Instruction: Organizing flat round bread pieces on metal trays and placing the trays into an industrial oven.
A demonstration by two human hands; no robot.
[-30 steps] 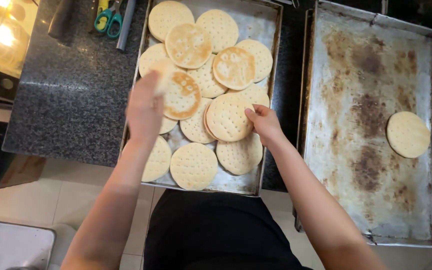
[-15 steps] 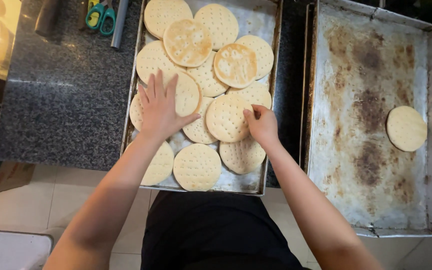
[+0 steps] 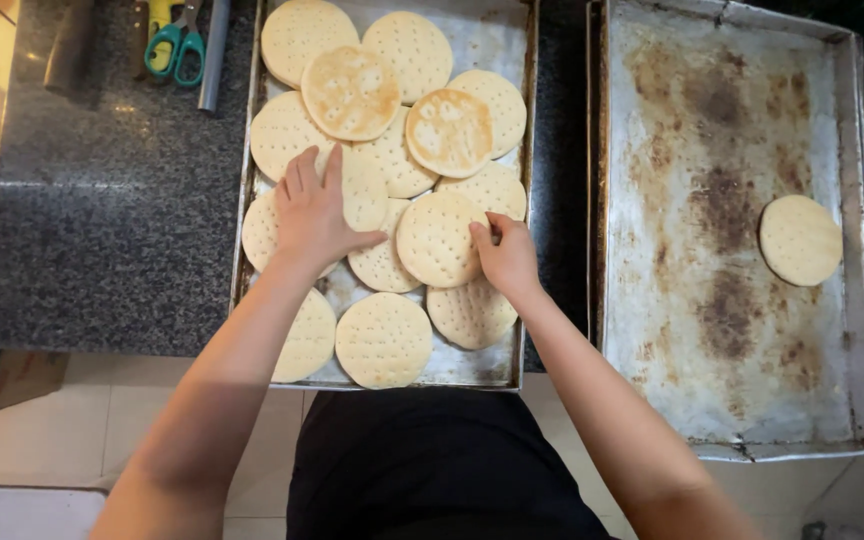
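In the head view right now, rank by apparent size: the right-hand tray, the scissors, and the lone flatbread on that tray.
1. Right-hand tray, clearly largest.
2. Lone flatbread.
3. Scissors, partly cut off at the top edge, so unsure against the flatbread.

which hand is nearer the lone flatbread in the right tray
Right. The right hand rests on the crowded left tray's right edge, nearer the lone flatbread; the left hand lies further left on the piled flatbreads.

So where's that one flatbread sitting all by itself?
In the head view, the lone flatbread lies near the right edge of the stained metal tray on the right, apart from the crowded tray under both hands.
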